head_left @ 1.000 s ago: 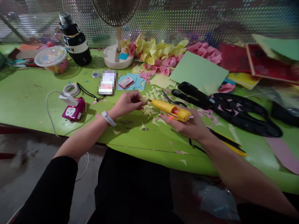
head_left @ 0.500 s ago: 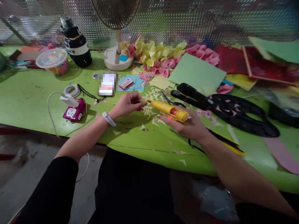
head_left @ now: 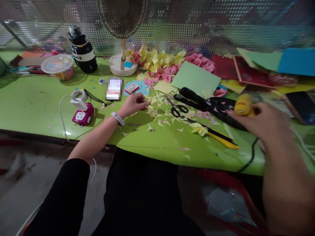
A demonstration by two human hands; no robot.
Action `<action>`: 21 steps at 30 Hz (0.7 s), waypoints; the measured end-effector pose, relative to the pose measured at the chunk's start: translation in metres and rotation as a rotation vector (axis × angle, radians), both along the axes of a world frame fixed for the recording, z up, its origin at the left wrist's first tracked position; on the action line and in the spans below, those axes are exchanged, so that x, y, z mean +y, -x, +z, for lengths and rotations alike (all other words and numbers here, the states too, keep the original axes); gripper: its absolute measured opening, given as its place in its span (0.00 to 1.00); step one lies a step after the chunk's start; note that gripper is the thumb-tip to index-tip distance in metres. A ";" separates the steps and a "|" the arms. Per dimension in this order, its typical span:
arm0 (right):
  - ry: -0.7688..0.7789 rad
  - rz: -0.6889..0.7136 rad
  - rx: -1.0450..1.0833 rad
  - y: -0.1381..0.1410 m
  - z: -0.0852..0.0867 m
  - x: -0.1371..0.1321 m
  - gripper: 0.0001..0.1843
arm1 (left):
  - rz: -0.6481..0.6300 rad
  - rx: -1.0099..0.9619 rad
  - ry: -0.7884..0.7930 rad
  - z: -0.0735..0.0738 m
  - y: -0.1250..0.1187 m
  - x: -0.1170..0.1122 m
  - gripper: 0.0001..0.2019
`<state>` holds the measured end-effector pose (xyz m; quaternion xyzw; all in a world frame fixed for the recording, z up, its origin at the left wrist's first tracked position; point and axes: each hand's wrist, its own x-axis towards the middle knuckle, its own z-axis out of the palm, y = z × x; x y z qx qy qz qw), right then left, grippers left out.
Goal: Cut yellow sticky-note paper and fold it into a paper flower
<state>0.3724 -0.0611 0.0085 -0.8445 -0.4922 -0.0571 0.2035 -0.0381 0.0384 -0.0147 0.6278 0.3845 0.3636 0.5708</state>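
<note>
My left hand (head_left: 136, 104) pinches a small piece of pale yellow paper (head_left: 152, 101) above a scatter of paper scraps (head_left: 163, 113). Out at the right, my right hand (head_left: 267, 119) grips a yellow hot glue gun (head_left: 243, 105), which is somewhat blurred. Its dark cord hangs over the table's front edge. Between my hands lie black scissors (head_left: 177, 109), a folded yellow paper flower (head_left: 199, 128) and a yellow-and-black tool (head_left: 221, 137) whose kind I cannot make out.
Along the back stand a black bottle (head_left: 83, 52), a fan (head_left: 123, 64) and yellow and pink paper flowers (head_left: 157, 59). A purple socket adapter (head_left: 83, 114), a phone (head_left: 114, 89) and a lidded tub (head_left: 59, 67) are at left. Green paper (head_left: 197, 78) lies at right.
My right hand has carried the glue gun away from the yellow paper, far to the right. My left hand stays in place, still pinching the paper. Scissors and the yellow flower are now uncovered.
</note>
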 end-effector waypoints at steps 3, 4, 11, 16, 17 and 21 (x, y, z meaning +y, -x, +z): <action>0.154 -0.121 0.089 -0.043 -0.017 0.005 0.32 | -0.003 -0.001 -0.006 0.000 0.000 0.001 0.13; 0.223 -0.158 0.112 -0.053 -0.020 0.006 0.31 | -0.007 0.003 -0.014 0.000 0.000 0.001 0.13; 0.228 0.002 -0.030 -0.035 -0.012 0.001 0.14 | -0.041 0.004 -0.070 -0.003 0.001 0.003 0.12; 0.039 0.646 0.129 0.081 -0.010 0.007 0.12 | -0.036 0.014 -0.068 -0.003 0.000 0.005 0.12; 0.073 0.814 0.143 0.106 -0.012 0.011 0.12 | -0.035 0.019 -0.065 -0.003 0.000 0.005 0.12; 0.174 1.136 0.132 0.172 -0.025 0.031 0.11 | -0.021 0.041 -0.097 -0.006 -0.001 0.007 0.13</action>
